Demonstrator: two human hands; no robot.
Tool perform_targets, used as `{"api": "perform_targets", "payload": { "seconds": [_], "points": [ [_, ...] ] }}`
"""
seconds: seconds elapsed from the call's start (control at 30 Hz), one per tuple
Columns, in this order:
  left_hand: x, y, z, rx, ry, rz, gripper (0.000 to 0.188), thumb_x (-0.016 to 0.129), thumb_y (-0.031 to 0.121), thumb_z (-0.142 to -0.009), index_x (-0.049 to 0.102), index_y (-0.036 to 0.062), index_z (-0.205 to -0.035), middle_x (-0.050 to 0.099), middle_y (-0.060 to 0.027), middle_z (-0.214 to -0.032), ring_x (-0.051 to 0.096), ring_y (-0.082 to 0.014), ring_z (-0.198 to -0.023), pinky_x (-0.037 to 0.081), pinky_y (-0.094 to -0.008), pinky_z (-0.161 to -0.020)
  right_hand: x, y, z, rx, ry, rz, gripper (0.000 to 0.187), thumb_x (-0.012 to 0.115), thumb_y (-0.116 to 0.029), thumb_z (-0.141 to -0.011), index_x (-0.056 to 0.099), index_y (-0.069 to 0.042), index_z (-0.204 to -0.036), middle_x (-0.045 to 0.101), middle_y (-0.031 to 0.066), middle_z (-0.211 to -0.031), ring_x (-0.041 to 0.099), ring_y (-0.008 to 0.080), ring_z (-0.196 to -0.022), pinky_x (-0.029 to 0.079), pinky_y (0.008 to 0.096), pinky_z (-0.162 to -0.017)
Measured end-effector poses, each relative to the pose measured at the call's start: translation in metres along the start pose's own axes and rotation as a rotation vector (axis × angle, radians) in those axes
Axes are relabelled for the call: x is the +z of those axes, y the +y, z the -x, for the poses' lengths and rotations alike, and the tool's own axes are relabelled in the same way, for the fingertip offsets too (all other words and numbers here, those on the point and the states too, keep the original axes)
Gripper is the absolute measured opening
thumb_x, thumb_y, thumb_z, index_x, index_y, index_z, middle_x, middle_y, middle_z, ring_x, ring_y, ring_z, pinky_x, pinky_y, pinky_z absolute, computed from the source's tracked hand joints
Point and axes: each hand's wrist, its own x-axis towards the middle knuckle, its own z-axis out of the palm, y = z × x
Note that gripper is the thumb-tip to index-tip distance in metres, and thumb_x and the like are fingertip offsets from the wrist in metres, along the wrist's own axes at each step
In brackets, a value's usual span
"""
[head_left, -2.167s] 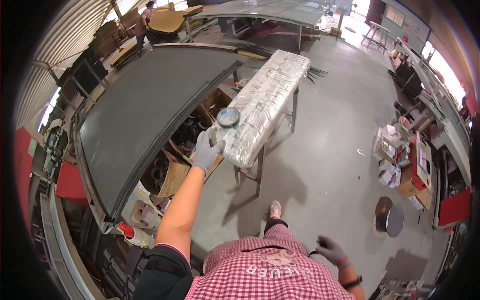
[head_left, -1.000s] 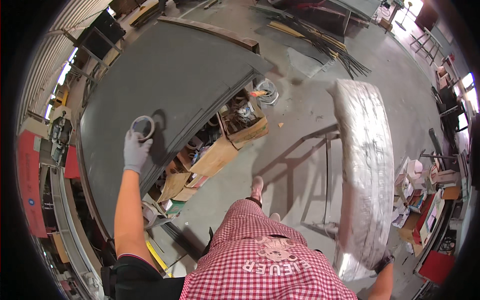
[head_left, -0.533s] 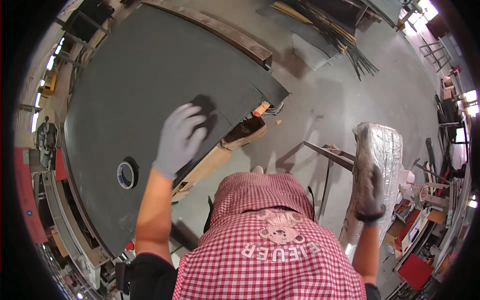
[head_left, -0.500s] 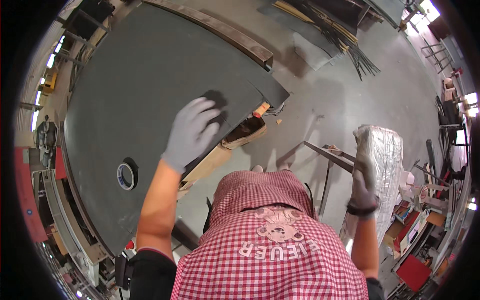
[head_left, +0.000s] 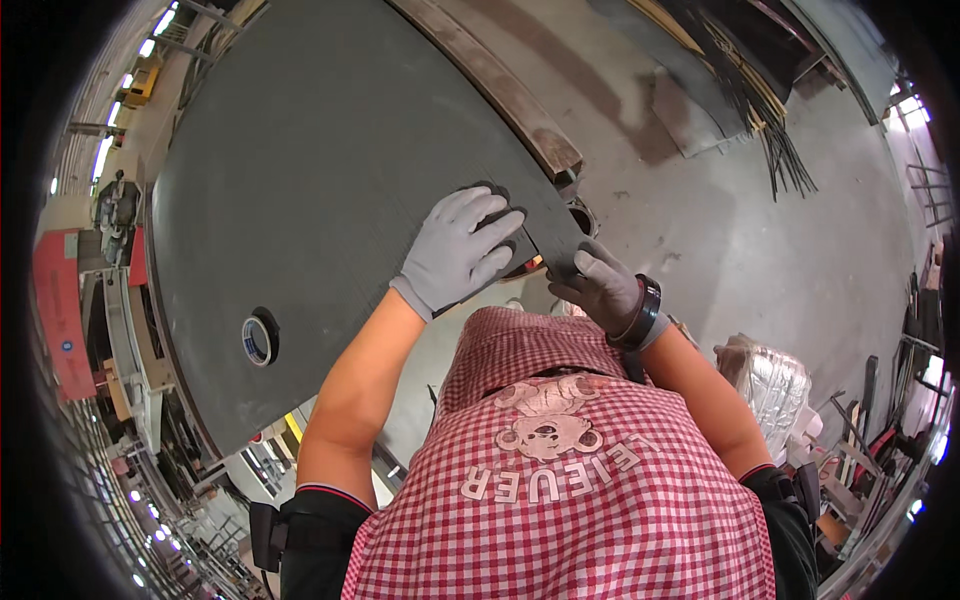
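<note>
Currently both gloved hands on near corner of large dark grey sheet (head_left: 340,170). Left hand (head_left: 455,250) flat, fingers spread, palm down on top face, gripping nothing. Right hand (head_left: 600,285) curled around corner edge, pinching it. Sheet long axis running from lower left up toward upper right, lying flat. Tape roll (head_left: 258,340) resting on sheet near its left edge, well apart from hands.
</note>
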Motion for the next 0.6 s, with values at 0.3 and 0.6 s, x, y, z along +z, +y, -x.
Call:
{"api": "perform_targets", "payload": {
  "seconds": [0.3,0.6],
  "points": [
    [-0.003,0.0,-0.005,-0.028,-0.045,0.001,0.038,0.062,0.028,-0.08,0.063,0.0128,-0.114,0.055,-0.0126,-0.113,0.052,-0.0343,-0.112,0.041,-0.0465,-0.097,-0.009,0.014,-0.013,-0.005,-0.083,-0.118,0.036,0.056,-0.031,-0.093,0.053,-0.009,-0.121,0.059,0.0058,-0.112,0.055,0.0253,-0.109,0.041,0.0444,-0.098],
    [-0.002,-0.003,-0.001,-0.011,-0.063,0.021,0.041,0.063,0.028,-0.078,0.061,0.0089,-0.114,0.05,-0.0164,-0.129,0.044,-0.0365,-0.123,0.035,-0.0498,-0.105,0.013,0.01,-0.021,-0.014,-0.056,-0.282,0.044,0.056,-0.028,-0.092,0.045,-0.013,-0.132,0.055,0.0038,-0.123,0.052,0.0185,-0.11,0.042,0.0411,-0.094]
  ]
}}
